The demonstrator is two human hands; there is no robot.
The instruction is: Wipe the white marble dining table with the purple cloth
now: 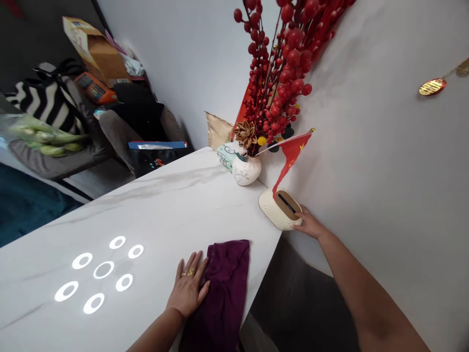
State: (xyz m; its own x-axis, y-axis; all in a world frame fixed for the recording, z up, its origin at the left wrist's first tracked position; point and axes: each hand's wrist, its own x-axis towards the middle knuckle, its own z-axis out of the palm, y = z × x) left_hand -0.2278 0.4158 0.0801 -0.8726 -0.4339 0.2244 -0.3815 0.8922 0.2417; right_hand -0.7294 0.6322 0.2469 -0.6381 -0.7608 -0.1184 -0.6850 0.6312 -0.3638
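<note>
My left hand (188, 286) lies flat on the white table, fingers stretched out, its thumb at the edge of a purple cloth (227, 278). The cloth is spread near the table's right edge and hangs toward me. At the table's corner by the wall, my right hand (308, 222) grips the near end of a cream ribbed oval container (276, 212). Inside that container lies a dark slim object (287, 203). Behind it, a white vase (247, 171) holds red berry branches (282, 73) and a small red flag (291, 154), whose tip hangs down to the container.
The marble-patterned table (164, 205) reflects ring-shaped lights at left. A gold packet (219, 129) and a mint-green patterned item (227, 154) stand beside the vase. Beyond the far edge, chairs hold a striped bag (49, 105), a cardboard box (104, 58) and a vegetable bag (44, 134).
</note>
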